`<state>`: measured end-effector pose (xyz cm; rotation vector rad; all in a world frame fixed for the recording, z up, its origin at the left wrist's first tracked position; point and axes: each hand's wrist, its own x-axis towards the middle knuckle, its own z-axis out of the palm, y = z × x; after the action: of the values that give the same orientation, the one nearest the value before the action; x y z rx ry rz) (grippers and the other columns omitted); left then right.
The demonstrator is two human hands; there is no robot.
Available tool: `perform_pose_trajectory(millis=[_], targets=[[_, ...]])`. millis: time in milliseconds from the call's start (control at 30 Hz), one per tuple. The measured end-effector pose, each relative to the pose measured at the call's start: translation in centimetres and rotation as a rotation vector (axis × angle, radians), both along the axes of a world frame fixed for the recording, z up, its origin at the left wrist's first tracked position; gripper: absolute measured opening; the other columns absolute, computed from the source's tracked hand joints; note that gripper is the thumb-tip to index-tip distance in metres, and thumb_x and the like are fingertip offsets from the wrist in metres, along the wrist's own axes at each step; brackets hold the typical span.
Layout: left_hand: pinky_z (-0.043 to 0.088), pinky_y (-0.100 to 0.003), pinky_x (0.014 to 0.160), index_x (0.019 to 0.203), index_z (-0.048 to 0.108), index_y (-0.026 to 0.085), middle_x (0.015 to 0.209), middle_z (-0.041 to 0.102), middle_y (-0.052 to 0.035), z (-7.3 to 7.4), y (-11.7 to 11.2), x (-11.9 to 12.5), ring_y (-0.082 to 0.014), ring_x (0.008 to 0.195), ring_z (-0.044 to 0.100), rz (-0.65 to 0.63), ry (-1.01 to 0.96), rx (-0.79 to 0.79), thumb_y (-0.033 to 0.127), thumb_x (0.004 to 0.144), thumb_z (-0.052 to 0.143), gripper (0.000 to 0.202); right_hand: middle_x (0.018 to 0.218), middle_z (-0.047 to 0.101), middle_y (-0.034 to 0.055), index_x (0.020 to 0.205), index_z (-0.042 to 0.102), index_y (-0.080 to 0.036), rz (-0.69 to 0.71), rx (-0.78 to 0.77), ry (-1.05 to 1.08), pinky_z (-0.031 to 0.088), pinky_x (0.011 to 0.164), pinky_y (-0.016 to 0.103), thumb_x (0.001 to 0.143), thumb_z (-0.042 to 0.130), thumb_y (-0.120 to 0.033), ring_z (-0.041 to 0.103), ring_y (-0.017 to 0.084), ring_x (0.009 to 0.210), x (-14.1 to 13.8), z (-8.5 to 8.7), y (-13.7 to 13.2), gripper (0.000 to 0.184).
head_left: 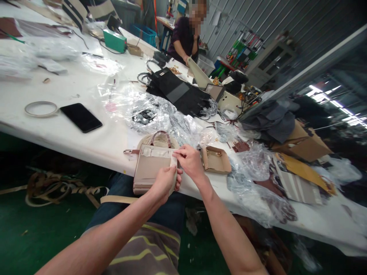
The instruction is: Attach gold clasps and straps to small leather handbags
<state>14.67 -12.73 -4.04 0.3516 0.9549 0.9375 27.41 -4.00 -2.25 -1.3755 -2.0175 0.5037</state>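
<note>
From the head view, a small beige bag (149, 168) stands at the near edge of the worktop (71, 133), partly overhanging the lap. The left hand (166, 181) has its grip closed around the bag's right side. The right hand (190, 162) pinches a pale strip at the bag's top corner. If either grip loosened, the bag could tip off the edge. A wide elbow could knock the open cardboard box (215, 159) just beside the right hand, spilling its small fittings.

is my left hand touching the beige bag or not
Touching. The head view shows the left hand gripping the right edge of the beige bag, fingers curled over it with no gap.
</note>
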Motion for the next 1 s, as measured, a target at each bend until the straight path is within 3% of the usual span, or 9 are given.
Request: perform_pose_trajectory(millis=[167, 367, 567, 700, 800, 900, 1000], targets=[[0.039, -0.025, 0.045, 0.093, 0.065, 0.016, 0.063, 0.059, -0.0005, 0.0, -0.3, 0.1, -0.0135, 0.047, 0.051, -0.02, 0.034, 0.02, 0.06, 0.102, 0.068, 0.045, 0.096, 0.078, 0.0041, 0.095, 0.092, -0.024, 0.143, -0.031, -0.144, 0.054, 0.086, 0.032, 0.098, 0.08, -0.01, 0.072, 0.019, 0.088, 0.6, 0.2, 0.5, 0.018], [0.04, -0.027, 0.044, 0.089, 0.065, 0.017, 0.063, 0.059, -0.0009, -0.2, -0.7, -0.4, -0.014, 0.046, 0.051, -0.054, 0.037, 0.031, 0.065, 0.096, 0.072, 0.049, 0.096, 0.076, 0.0064, 0.082, 0.088, -0.021, 0.307, -0.049, -0.442, 0.05, 0.081, 0.032, 0.105, 0.074, -0.016, 0.068, 0.02, 0.086, 0.4, 1.7, 1.5, 0.027], [0.023, -0.023, 0.043, 0.08, 0.058, 0.022, 0.055, 0.042, 0.0064, 0.4, -0.3, 0.6, -0.0093, 0.042, 0.031, -0.053, 0.11, 0.034, 0.051, 0.1, 0.063, 0.035, 0.094, 0.075, 0.0103, 0.08, 0.086, -0.019, 0.264, -0.036, -0.593, 0.044, 0.07, 0.033, 0.104, 0.067, -0.012, 0.064, 0.02, 0.077, -0.8, 2.0, 0.9, 0.031], [0.023, -0.024, 0.043, 0.074, 0.062, 0.021, 0.053, 0.045, 0.0035, 1.7, -2.8, 0.8, -0.0107, 0.043, 0.033, -0.162, 0.225, 0.208, 0.055, 0.098, 0.061, 0.042, 0.094, 0.076, 0.0098, 0.077, 0.085, -0.02, 0.255, -0.055, -0.58, 0.044, 0.07, 0.033, 0.102, 0.067, -0.012, 0.066, 0.02, 0.078, -0.7, 2.1, 0.9, 0.032], [0.027, -0.026, 0.045, 0.078, 0.067, 0.021, 0.051, 0.05, 0.0013, 1.7, -4.9, -2.0, -0.0132, 0.042, 0.038, -0.248, 0.303, 0.307, 0.067, 0.1, 0.056, 0.052, 0.093, 0.077, 0.0068, 0.081, 0.088, -0.02, 0.267, -0.086, -0.421, 0.048, 0.077, 0.031, 0.1, 0.072, -0.014, 0.069, 0.019, 0.083, 0.1, 1.8, 1.3, 0.026], [0.029, -0.026, 0.048, 0.083, 0.068, 0.02, 0.05, 0.048, 0.0029, 1.1, -5.8, -7.0, -0.0142, 0.045, 0.038, -0.089, 0.491, 0.339, 0.078, 0.099, 0.057, 0.061, 0.089, 0.078, 0.0025, 0.087, 0.09, -0.021, 0.203, -0.225, -0.179, 0.049, 0.078, 0.028, 0.09, 0.085, -0.021, 0.069, 0.017, 0.082, 0.8, 1.2, 2.3, 0.006], [0.033, -0.026, 0.054, 0.085, 0.07, 0.02, 0.055, 0.05, 0.0025, 1.0, -5.4, -12.0, -0.0152, 0.053, 0.043, -0.026, 0.692, 0.412, 0.078, 0.099, 0.062, 0.06, 0.079, 0.078, 0.0003, 0.088, 0.089, -0.019, 0.009, -0.385, 0.04, 0.049, 0.07, 0.026, 0.075, 0.096, -0.029, 0.067, 0.016, 0.073, 0.9, 0.9, 3.6, 0.017]])
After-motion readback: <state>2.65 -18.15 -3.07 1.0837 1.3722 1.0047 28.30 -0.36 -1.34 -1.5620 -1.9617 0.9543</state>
